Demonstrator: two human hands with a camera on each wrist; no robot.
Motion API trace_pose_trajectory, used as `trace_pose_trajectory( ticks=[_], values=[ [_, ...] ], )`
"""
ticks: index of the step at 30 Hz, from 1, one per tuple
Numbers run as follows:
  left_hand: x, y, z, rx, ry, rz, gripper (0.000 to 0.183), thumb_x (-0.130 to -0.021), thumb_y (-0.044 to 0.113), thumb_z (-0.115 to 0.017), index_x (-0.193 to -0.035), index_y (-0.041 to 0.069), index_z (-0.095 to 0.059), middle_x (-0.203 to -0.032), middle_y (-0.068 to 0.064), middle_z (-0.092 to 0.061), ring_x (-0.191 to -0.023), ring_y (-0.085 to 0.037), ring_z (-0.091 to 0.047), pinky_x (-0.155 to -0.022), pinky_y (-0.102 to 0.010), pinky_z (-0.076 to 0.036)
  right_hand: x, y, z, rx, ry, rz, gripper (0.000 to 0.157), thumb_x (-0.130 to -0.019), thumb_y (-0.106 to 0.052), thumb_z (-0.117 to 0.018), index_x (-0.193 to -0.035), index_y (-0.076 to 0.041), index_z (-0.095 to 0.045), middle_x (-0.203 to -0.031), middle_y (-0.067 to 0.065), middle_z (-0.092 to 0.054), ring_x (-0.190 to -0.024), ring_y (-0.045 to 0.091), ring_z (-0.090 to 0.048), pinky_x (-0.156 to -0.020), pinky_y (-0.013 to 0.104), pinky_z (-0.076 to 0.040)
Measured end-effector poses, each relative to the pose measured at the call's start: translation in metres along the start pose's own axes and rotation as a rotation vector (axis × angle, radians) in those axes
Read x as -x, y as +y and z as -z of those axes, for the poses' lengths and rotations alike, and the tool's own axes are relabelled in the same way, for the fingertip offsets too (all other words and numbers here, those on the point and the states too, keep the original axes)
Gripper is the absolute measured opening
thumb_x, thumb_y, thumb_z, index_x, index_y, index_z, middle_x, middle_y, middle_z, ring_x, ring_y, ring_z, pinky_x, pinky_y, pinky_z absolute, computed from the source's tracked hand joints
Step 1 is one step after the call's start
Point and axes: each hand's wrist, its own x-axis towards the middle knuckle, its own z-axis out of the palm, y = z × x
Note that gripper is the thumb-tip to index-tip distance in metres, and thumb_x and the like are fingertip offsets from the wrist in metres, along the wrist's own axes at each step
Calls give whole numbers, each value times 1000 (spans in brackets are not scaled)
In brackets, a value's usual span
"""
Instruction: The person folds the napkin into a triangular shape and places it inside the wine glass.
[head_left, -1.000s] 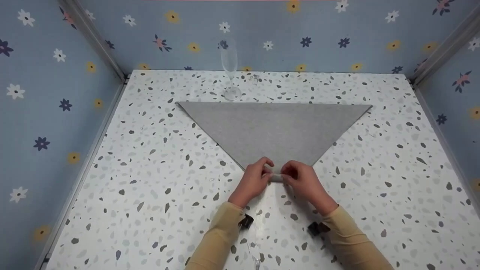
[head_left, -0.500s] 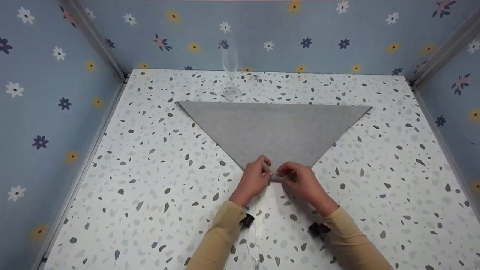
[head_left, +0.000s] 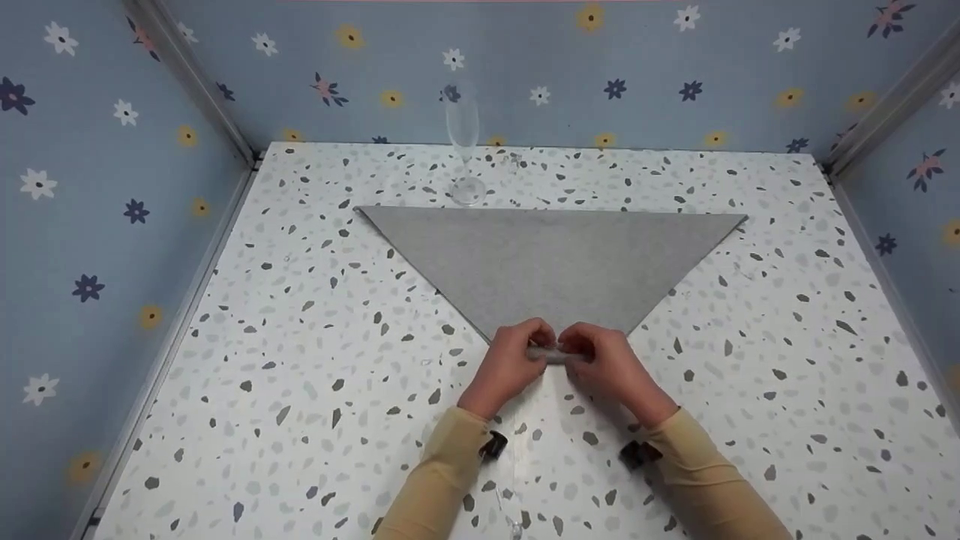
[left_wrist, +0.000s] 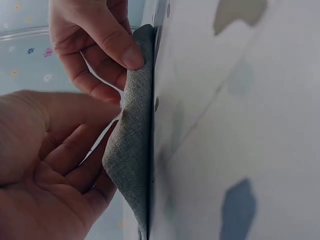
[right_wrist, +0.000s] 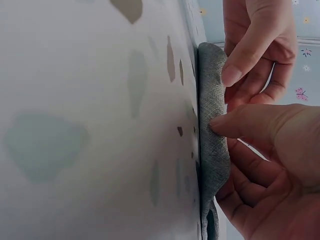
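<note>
A grey cloth napkin (head_left: 555,270), folded to a triangle with its long edge at the back, lies flat on the table. Its near corner is turned over into a small roll (head_left: 555,358). My left hand (head_left: 510,364) pinches the roll's left part, thumb in front and curled fingers behind. Close beside it, my right hand (head_left: 609,369) pinches the right part the same way. In the left wrist view the rolled edge (left_wrist: 132,120) shows thick woven fabric under both thumbs. The right wrist view shows the roll (right_wrist: 213,120) lying along the tabletop.
A clear champagne flute (head_left: 466,150) stands upright just behind the napkin's back edge. The speckled white table (head_left: 315,390) ends at flowered blue panels (head_left: 540,67) at the back and both sides. Black wrist cameras (head_left: 641,454) sit under the sleeves.
My left fingers have come down and closer to the right hand, onto the roll. The right fingers have shifted slightly along it. Glass and napkin stay in place.
</note>
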Motion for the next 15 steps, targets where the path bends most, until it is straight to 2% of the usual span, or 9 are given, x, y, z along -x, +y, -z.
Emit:
trace_pose_trajectory(
  ticks=[7,11,15],
  values=[
    [-1,-1,0,16,-57,69,39,-76,-11,-71,-110,7,-61,-95,-5,-69,-91,-15,-64,-80,-28,-50,-4,2,6,-40,-67,-20,24,-85,2,-68,-106,-9,-65,-88,1,-68,-78,13,-62,-69,33,-51],
    [-3,-1,-1,8,-67,102,41,-80,-8,-71,-115,8,-58,-93,-3,-69,-87,-14,-64,-74,-27,-50,-7,2,8,-61,-87,-33,24,-87,2,-66,-109,-8,-63,-90,2,-68,-81,14,-64,-72,35,-51],
    [-6,0,-3,-3,-58,116,36,-83,-5,-70,-115,8,-57,-90,-3,-69,-83,-13,-65,-67,-24,-51,-9,1,8,-43,-72,-48,24,-88,0,-66,-111,-7,-63,-90,2,-68,-81,14,-63,-72,34,-51]
  ],
)
